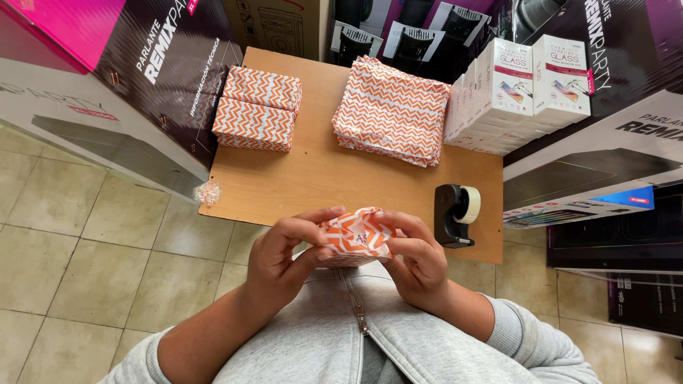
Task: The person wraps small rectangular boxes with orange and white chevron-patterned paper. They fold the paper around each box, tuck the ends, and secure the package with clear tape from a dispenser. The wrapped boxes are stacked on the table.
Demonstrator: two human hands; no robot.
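Orange zigzag-wrapped box [354, 238] pinched between left hand [284, 256] and right hand [416, 259], tape dispenser [455, 213] just beside

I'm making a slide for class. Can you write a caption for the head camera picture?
Both hands, left hand and right hand, fold orange zigzag paper around a small box by a tape dispenser.

Both hands are pinching a small box half-wrapped in orange zigzag paper [356, 238], left hand [281, 259] and right hand [416, 259] on either side, held close to the grey zip-up top. On the wooden table [313, 178] beyond: a black tape dispenser [455, 213] at right, a stack of wrapping sheets [391, 110], two wrapped boxes [257, 107] far left, and white screen-protector boxes [523, 92] far right.
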